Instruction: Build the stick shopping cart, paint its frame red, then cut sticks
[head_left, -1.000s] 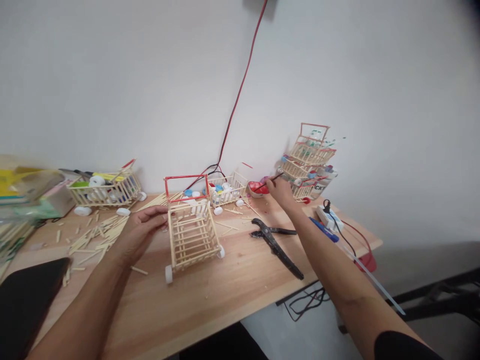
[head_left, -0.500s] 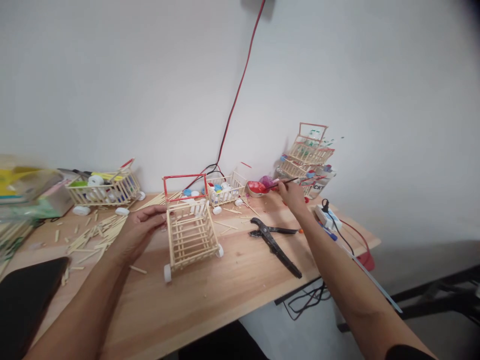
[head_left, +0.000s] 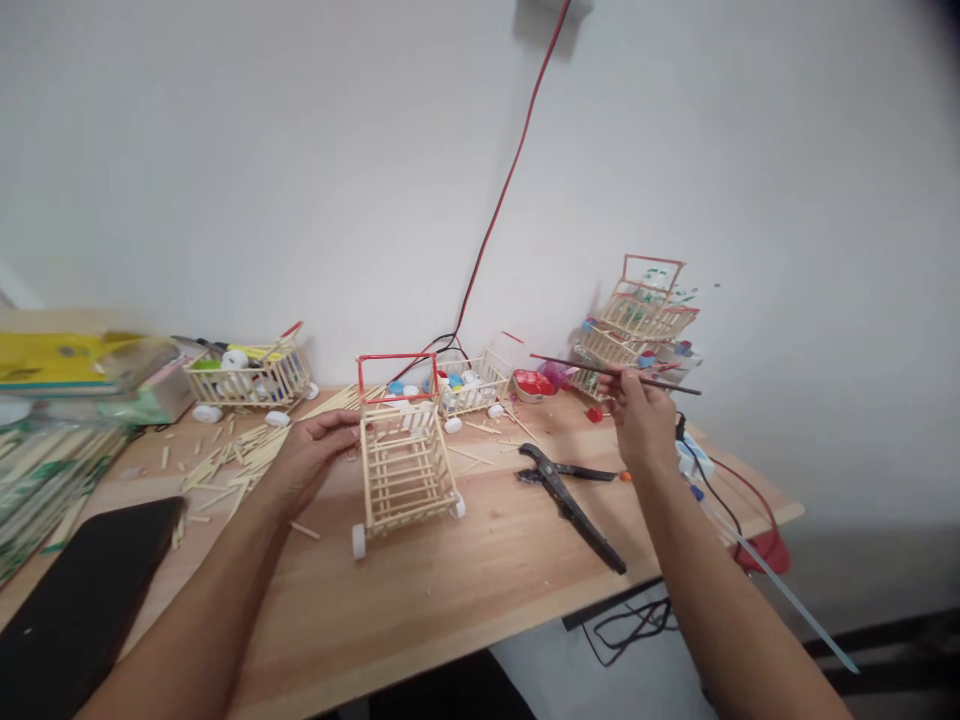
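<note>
A miniature shopping cart (head_left: 409, 480) made of thin wooden sticks stands on the table before me, with white wheels and a red handle frame. My left hand (head_left: 321, 455) is closed on its left rear edge, thumb and fingers pinching near the handle; the exact contact is partly hidden. In my right hand (head_left: 643, 415) is a thin dark paintbrush (head_left: 574, 364), held nearly level in the air with its left end above a small dish of red paint (head_left: 534, 385). The brush does not touch the cart.
Black pliers (head_left: 566, 500) lie right of the cart. Behind are two more stick carts, one a filled cart (head_left: 247, 385), and a stack of carts (head_left: 637, 325) at right. Loose sticks (head_left: 240, 460), a phone (head_left: 90, 590) and a power strip (head_left: 694, 458) lie around.
My right hand has lifted and drawn back from the red paint dish with the paintbrush, which now lies nearly level. My left hand stays on the cart. The view has shifted slightly left.
</note>
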